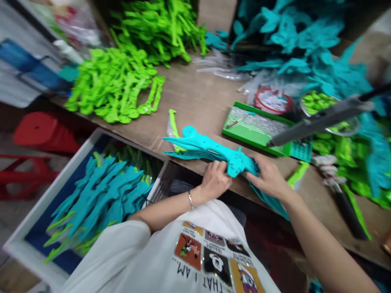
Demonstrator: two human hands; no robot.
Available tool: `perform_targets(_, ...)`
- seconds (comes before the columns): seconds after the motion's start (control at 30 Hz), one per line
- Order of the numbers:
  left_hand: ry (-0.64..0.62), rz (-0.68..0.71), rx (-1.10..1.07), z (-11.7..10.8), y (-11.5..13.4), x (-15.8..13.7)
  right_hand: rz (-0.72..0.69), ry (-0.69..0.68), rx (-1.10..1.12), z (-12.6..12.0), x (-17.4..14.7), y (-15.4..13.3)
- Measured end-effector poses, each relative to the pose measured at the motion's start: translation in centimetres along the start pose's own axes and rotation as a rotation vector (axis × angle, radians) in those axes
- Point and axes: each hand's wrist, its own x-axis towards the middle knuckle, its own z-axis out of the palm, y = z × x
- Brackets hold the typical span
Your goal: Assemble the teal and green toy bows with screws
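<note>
A long turquoise moulded plastic part (214, 148) with thin tapering ends is held over the front edge of the bench. My left hand (215, 179) closes on its near side, fingers curled against the middle. Around its right end, the thumb and fingers of my right hand (267, 175) are wrapped. Below that hand a turquoise tail-like piece (269, 199) slopes down past the edge. Just behind the part's left end lies a lime-green strip piece (173, 124), partly covered by it.
Lime-green parts (113, 83) and turquoise parts (305, 32) are heaped at the back. A green tray (256, 128) holds small metal pieces, with a grey rod-shaped tool (324, 118) slanting above it. A black-handled tool (350, 211) lies right; a bin (23, 248) of parts stands left.
</note>
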Motion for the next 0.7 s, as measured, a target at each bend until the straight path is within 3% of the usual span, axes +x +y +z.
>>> perform_targets(0.13, 0.033, 0.005, -0.011, 0.3, -0.2, -0.2, -0.082, 0.041, 0.020, 0.6, 0.8, 1.2)
perform_targets(0.33, 0.113, 0.037, -0.057, 0.5, -0.4, -1.3, -0.098, -0.020, 0.029, 0.9, 0.9, 1.8)
perform_targets(0.53, 0.207, 0.237, -0.153, 0.8, -2.4, -2.9, -0.108, -0.047, -0.019, 1.0, 1.1, 2.0)
perform_targets(0.6, 0.285, 0.323, -0.214, 0.7, -3.2, -3.7, -0.103, -0.058, -0.041, 1.1, 1.1, 2.0)
perform_targets(0.7, 0.507, 0.362, -0.287, -0.7, -4.8, -5.1, -0.080, -0.068, -0.088, 1.4, 1.0, 2.1)
